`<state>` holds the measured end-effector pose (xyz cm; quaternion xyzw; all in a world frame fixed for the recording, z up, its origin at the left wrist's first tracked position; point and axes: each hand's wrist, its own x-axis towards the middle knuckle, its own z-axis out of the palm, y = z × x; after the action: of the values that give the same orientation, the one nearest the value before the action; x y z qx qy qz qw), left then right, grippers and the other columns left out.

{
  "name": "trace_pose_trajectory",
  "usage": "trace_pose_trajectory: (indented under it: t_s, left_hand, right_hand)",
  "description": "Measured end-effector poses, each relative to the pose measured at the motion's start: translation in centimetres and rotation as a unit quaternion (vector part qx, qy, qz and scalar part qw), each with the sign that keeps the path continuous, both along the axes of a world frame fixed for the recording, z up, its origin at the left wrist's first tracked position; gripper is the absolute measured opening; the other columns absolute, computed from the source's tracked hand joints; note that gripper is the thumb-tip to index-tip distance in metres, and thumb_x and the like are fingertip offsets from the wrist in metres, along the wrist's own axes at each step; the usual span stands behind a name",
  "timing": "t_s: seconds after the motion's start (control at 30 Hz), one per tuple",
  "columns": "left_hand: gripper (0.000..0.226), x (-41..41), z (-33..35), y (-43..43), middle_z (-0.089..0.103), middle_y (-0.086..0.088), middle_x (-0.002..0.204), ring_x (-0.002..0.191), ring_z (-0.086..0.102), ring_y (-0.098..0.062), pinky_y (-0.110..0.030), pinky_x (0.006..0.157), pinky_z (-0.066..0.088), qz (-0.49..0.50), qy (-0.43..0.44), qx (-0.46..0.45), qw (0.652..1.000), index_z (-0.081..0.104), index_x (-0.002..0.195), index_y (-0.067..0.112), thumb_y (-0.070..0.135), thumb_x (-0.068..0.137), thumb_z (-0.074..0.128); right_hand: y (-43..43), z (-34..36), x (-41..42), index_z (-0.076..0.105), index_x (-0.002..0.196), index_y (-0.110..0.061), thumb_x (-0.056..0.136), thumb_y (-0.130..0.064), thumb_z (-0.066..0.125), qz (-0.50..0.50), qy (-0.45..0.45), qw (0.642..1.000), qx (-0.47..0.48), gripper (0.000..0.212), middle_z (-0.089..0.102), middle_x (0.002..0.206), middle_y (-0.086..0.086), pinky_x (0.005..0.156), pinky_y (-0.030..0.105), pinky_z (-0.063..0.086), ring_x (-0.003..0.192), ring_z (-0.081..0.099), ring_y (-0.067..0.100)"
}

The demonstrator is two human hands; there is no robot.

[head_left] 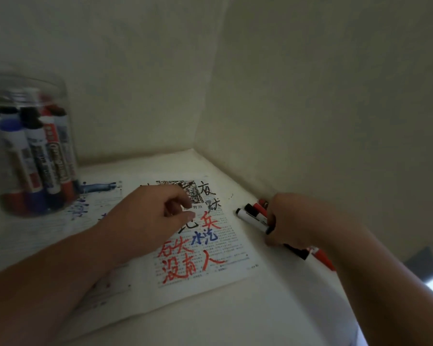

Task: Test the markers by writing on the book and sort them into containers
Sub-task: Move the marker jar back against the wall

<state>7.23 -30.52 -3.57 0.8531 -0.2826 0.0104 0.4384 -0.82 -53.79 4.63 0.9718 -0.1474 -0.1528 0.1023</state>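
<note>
An open book (235, 258) lies on the white table, its right page covered with red, blue and black handwritten characters. My left hand (145, 221) hovers over the page with loosely curled fingers and holds nothing. To the right of the book lies a small pile of markers (253, 216), white-bodied with black or red caps. My right hand (293, 223) rests on this pile, its fingers curled round a black-capped white marker (256, 221). A red marker (324, 259) sticks out behind that hand.
A clear plastic jar (33, 146) holding several upright blue, black and red markers stands at the back left, on the book's blue-stained left page. Walls meet in a corner behind the book. The table edge (360, 328) falls away at the lower right.
</note>
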Motion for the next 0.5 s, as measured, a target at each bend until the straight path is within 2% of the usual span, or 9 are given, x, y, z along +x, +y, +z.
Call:
trace_pose_trajectory:
  t_s: [0.1,0.17,0.23,0.27,0.33,0.37,0.4,0.47,0.5]
  left_hand:
    - [0.008,-0.2,0.3,0.2,0.066,0.021,0.072,0.067,0.061,-0.001,-0.021,0.061,0.048,0.002,-0.008,0.009,1.0,0.069,0.082,0.035,0.037,0.084,0.076]
    - [0.012,-0.2,0.5,0.2,0.065,0.015,0.071,0.065,0.059,-0.001,-0.022,0.061,0.046,-0.015,-0.01,0.058,0.998,0.068,0.08,0.034,0.042,0.087,0.073]
    - [0.018,-0.5,0.6,0.1,0.06,0.015,0.072,0.065,0.056,0.001,-0.02,0.061,0.042,-0.035,-0.016,0.125,0.991,0.063,0.078,0.034,0.047,0.089,0.068]
    - [0.02,-0.6,0.7,0.1,0.058,0.016,0.073,0.067,0.055,0.001,-0.02,0.062,0.041,-0.046,-0.016,0.142,0.989,0.062,0.076,0.035,0.049,0.09,0.066]
    - [0.024,-0.5,0.7,0.2,0.057,0.015,0.073,0.069,0.054,-0.001,-0.022,0.063,0.042,-0.055,-0.006,0.139,0.989,0.059,0.073,0.034,0.049,0.091,0.065]
    - [0.025,-0.5,0.8,0.3,0.057,0.015,0.073,0.068,0.054,-0.002,-0.024,0.064,0.043,-0.052,-0.002,0.13,0.99,0.059,0.073,0.034,0.049,0.091,0.065]
    - [0.023,-0.4,0.9,0.6,0.057,0.014,0.073,0.068,0.054,-0.003,-0.025,0.064,0.044,-0.047,0.005,0.128,0.991,0.06,0.075,0.032,0.047,0.092,0.064]
    - [0.02,-0.2,1.2,0.9,0.059,0.01,0.074,0.068,0.055,-0.005,-0.026,0.064,0.046,-0.033,0.003,0.125,0.992,0.064,0.081,0.028,0.044,0.093,0.063]
    - [0.022,-0.2,1.5,1.1,0.059,0.004,0.073,0.065,0.054,-0.007,-0.026,0.061,0.046,-0.023,-0.004,0.119,0.993,0.062,0.078,0.026,0.042,0.093,0.062]
  right_hand:
    - [0.0,-0.3,0.1,0.06,0.087,-0.021,0.077,-0.044,0.08,-0.03,-0.026,0.999,-0.001,0.031,0.062,0.081,-0.003,0.063,0.027,0.05,0.071,0.059,0.012]
    - [0.8,0.3,0.4,0.058,0.084,-0.022,0.077,-0.048,0.08,-0.037,-0.051,0.998,0.001,0.034,0.062,0.082,-0.003,0.062,0.026,0.048,0.071,0.057,0.011]
    - [2.4,1.4,1.3,0.059,0.085,-0.026,0.079,-0.051,0.077,0.001,-0.148,0.988,0.052,0.031,0.062,0.083,-0.006,0.067,0.029,0.053,0.072,0.057,0.009]
    - [3.7,2.1,2.0,0.062,0.087,-0.027,0.079,-0.052,0.076,0.03,-0.222,0.967,0.12,0.03,0.064,0.082,-0.009,0.069,0.03,0.055,0.072,0.059,0.007]
    - [7.4,3.6,3.7,0.064,0.098,-0.032,0.075,-0.054,0.078,0.082,-0.336,0.891,0.294,0.035,0.068,0.082,-0.01,0.07,0.03,0.057,0.074,0.065,0.003]
    - [9.6,4.3,4.6,0.062,0.109,-0.036,0.073,-0.057,0.079,0.104,-0.35,0.857,0.363,0.045,0.07,0.089,-0.011,0.072,0.029,0.057,0.079,0.066,0.001]
    - [11.9,4.9,5.6,0.055,0.122,-0.039,0.07,-0.06,0.08,0.126,-0.34,0.839,0.406,0.061,0.069,0.099,-0.013,0.074,0.027,0.056,0.088,0.066,-0.001]
    - [16.3,5.6,7.6,0.029,0.146,-0.044,0.065,-0.063,0.082,0.159,-0.292,0.834,0.44,0.098,0.06,0.123,-0.01,0.077,0.022,0.051,0.11,0.061,0.005]
    - [18.2,5.6,8.5,0.017,0.152,-0.043,0.063,-0.063,0.084,0.17,-0.269,0.833,0.453,0.114,0.055,0.134,-0.005,0.081,0.022,0.049,0.119,0.057,0.009]
